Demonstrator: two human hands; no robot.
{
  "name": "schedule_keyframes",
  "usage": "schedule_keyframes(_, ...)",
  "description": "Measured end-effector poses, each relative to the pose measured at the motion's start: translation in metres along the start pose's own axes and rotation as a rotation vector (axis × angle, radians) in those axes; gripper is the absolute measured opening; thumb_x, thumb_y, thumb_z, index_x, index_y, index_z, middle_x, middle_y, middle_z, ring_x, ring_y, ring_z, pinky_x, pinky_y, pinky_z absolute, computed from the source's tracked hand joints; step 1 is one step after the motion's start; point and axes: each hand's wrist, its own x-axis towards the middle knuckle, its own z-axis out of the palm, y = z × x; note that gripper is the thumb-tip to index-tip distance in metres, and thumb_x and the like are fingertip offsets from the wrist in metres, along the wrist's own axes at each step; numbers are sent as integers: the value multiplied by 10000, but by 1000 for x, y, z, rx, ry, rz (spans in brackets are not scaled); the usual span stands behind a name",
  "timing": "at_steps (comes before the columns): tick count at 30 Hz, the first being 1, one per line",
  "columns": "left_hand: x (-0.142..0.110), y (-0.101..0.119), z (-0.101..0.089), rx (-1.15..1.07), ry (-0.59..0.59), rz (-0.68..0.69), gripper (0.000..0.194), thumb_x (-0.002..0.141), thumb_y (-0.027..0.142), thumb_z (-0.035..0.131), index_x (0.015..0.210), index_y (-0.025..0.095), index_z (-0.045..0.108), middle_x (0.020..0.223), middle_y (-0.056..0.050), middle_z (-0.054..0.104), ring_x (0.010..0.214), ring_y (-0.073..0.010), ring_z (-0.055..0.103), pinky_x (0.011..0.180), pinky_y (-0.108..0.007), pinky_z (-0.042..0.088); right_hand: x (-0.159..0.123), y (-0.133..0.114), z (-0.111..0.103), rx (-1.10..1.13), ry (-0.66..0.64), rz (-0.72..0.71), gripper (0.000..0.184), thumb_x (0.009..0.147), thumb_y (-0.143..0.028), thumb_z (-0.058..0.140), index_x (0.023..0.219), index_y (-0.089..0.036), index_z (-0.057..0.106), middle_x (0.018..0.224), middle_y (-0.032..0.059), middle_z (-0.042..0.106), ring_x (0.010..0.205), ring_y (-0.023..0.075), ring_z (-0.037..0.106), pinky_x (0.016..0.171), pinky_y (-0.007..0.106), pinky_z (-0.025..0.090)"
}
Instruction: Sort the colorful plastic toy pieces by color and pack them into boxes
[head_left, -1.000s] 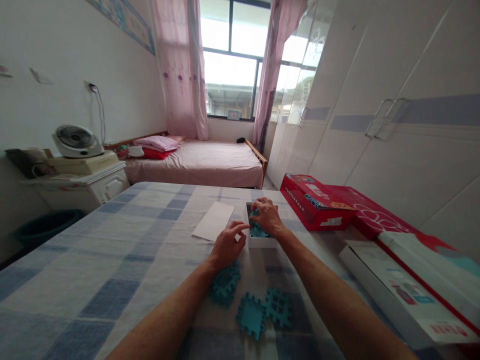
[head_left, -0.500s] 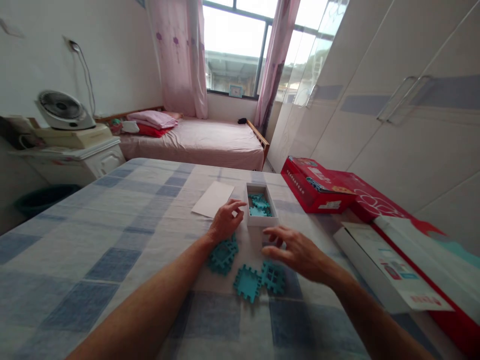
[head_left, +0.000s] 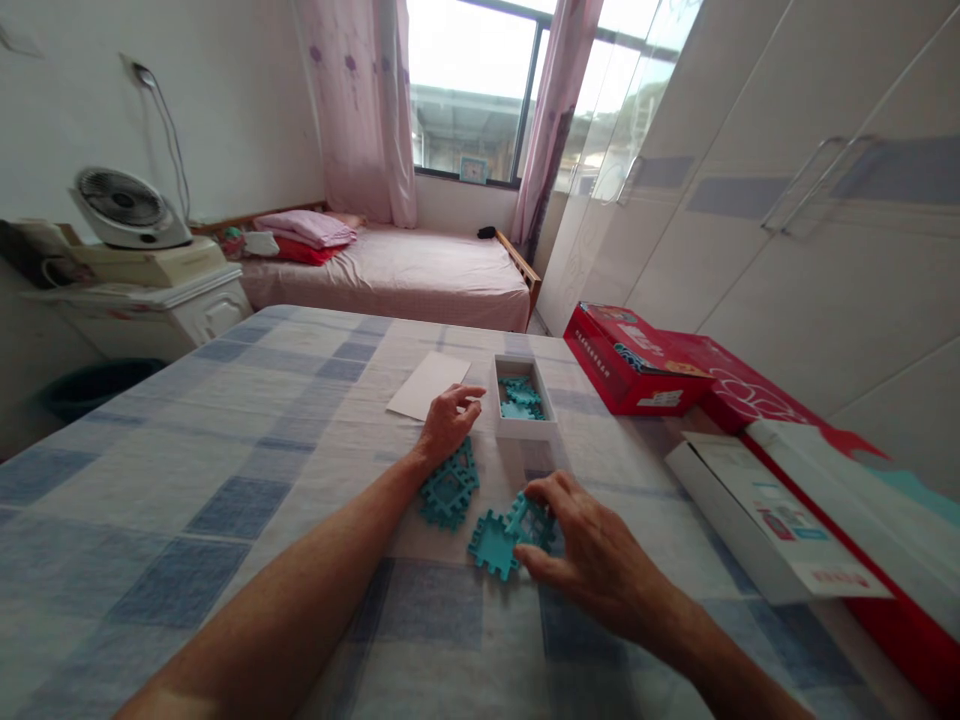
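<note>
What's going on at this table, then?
A person's right hand has thumb and fingers about a windowed teal piece, beside a solid teal piece; whether its grip has closed, I can't tell. The left hand is near the white box, holding nothing visible. More teal pieces lie in that box, and a teal cluster lies on the checked tablecloth near the left hand.

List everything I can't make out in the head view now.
Head view:
- Whether the right hand has a firm grip on the teal piece: fingers cover part.
- Count of pieces in the white box: they overlap.
- Red box's lettering: too small.
- Right forearm's end: bottom edge.
</note>
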Motion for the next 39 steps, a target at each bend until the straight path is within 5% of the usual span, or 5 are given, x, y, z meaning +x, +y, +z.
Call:
schedule_keyframes(14, 3, 0, -2, -154, 101, -122, 253, 721, 200, 504, 903, 127, 665, 891, -70, 653, 704, -134, 637, 504, -193, 489, 0, -20, 14, -106, -36, -107, 409, 685, -246, 604, 1089, -218, 548, 1014, 41, 549, 928, 188, 537, 831, 293, 423)
schedule_keyframes(26, 5, 5, -5, -246, 166, -179, 228, 689, 224, 526, 839, 125, 666, 834, -72, 665, 667, -138, 625, 475, -198, 472, 130, 15, -38, -284, 462, 83, 591, 770, -457, 574, 1246, -116, 497, 1177, 152, 533, 1105, 279, 493, 902, 389, 396)
schedule_keyframes(30, 6, 3, -5, -270, 187, -207, 249, 692, 246, 530, 857, 118, 664, 795, -68, 668, 652, -139, 622, 485, -206, 480, 105, -2, -10, -79, 215, -230, 477, 812, -415, 556, 1229, -187, 516, 1190, 84, 538, 1051, 191, 531, 910, 316, 404)
schedule_keyframes(34, 8, 0, -5, -287, 214, -232, 248, 692, 251, 525, 851, 115, 658, 749, -56, 661, 647, -132, 620, 487, -194, 476, 76, -21, 22, -47, -74, -333, 854, 624, -680, 624, 1319, -223, 431, 1329, 133, 441, 1213, 309, 403, 967, 468, 345)
schedule_keyframes(39, 7, -2, -5, -286, 220, -236, 255, 684, 252, 527, 852, 112, 658, 731, -55, 659, 635, -134, 620, 482, -197, 478, 74, -33, 45, -143, -7, -236, 758, 631, -543, 677, 1272, -196, 468, 1360, 170, 388, 1212, 334, 381, 958, 485, 334)
